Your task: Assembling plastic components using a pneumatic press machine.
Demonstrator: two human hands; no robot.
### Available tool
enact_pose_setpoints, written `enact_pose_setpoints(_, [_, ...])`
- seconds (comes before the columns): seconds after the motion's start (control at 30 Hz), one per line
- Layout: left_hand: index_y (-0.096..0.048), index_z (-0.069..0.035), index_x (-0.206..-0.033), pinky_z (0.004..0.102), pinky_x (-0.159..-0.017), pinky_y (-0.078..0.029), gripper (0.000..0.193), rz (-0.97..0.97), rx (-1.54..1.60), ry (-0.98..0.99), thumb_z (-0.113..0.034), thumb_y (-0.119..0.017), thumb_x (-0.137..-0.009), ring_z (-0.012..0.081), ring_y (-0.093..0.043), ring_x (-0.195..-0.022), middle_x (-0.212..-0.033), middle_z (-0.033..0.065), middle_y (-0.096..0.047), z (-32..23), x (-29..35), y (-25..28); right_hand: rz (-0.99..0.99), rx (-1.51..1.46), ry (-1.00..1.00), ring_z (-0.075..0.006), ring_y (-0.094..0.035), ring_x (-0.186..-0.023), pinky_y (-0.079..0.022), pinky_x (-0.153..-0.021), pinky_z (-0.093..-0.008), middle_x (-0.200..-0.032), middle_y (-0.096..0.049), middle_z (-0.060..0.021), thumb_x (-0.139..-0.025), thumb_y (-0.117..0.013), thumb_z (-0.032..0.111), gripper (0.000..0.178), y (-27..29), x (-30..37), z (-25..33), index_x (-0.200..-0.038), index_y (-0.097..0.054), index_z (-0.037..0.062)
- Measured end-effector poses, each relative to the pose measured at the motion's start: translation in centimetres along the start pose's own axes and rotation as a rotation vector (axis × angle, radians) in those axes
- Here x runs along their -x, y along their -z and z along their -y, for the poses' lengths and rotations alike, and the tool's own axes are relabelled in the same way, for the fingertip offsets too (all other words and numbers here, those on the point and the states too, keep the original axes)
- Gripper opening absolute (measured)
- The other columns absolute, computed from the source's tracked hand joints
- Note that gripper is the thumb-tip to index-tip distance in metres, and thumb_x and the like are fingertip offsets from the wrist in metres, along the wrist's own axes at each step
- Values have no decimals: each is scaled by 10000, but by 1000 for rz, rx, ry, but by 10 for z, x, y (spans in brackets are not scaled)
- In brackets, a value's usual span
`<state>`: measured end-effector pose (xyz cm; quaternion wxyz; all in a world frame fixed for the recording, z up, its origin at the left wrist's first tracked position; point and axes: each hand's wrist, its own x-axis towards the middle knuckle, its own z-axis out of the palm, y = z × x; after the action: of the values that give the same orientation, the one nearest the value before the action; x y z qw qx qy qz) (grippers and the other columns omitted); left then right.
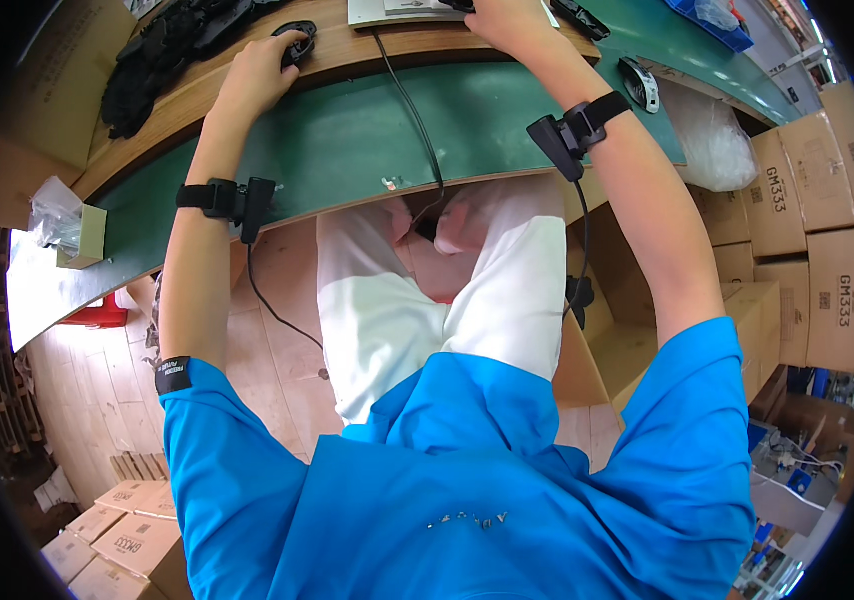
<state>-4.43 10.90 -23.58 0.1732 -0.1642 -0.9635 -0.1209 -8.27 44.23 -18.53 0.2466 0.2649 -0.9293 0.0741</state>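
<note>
My left hand (259, 72) rests on a wooden board (347, 62), its fingers curled around a black rounded piece (297, 46) shaped like a computer mouse. At the top edge of the head view my right hand (507, 22) is partly cut off. It is closed at a small dark thing (459, 5), of which too little shows to name it. Beneath that hand lies a white flat panel (372, 14). A black cable (409, 105) runs from beside the panel over the green table (347, 140) and down its front edge.
Black pieces (152, 75) are heaped at the board's left. A black-and-white piece (639, 84) and a clear plastic bag (712, 140) lie at right. A small open box (85, 238) stands at the table's left end. Cardboard boxes (797, 190) are stacked at right.
</note>
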Motion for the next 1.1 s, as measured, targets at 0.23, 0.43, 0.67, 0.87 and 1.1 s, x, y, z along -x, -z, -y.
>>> enact_pose_setpoints(0.23, [-651, -106, -1335, 487, -929, -549, 495, -20, 43, 1, -86, -703, -844, 409, -687, -1047, -1097, 222, -729, -1, 4, -6, -27, -17, -9, -418, -700, -948, -551, -847, -504, -919, -719, -245, -788, -641, 10, 192, -8, 4, -6, -966, -711, 19])
enact_pose_setpoints(0.43, [-637, -191, -1382, 450, -855, -545, 555, -32, 54, 12, -48, -674, -847, 374, -697, -923, -1070, 214, -717, 11, 5, -6, -70, -25, 35, -407, -696, -954, -553, -852, -486, -943, -719, -221, -776, -660, 30, 221, -2, 3, -3, -993, -702, 22])
enact_pose_setpoints(0.67, [-668, -99, -1316, 482, -878, -541, 493, -26, 99, 24, -41, -687, -826, 413, -684, -986, -1043, 220, -722, -3, 4, -1, -52, -39, 14, -393, -685, -995, -551, -881, -468, -988, -714, -206, -780, -677, 53, 241, 0, 7, -3, -1020, -684, 23])
enact_pose_setpoints(0.87, [-639, -101, -1352, 444, -841, -536, 545, -41, 80, -29, 18, -650, -820, 383, -681, -890, -1074, 212, -704, 2, 6, -3, -93, 19, 45, -340, -707, -951, -581, -811, -472, -977, -718, -126, -810, -691, 38, 206, -12, 9, -5, -1015, -683, 48])
enact_pose_setpoints(1.1, [-644, -75, -1301, 501, -928, -526, 494, -2, 134, 30, 0, -660, -813, 431, -655, -1052, -1113, 216, -703, -6, 7, 2, -29, 23, 11, -319, -700, -963, -584, -817, -456, -978, -703, -101, -807, -712, 34, 244, -7, 10, -3, -1044, -658, 55])
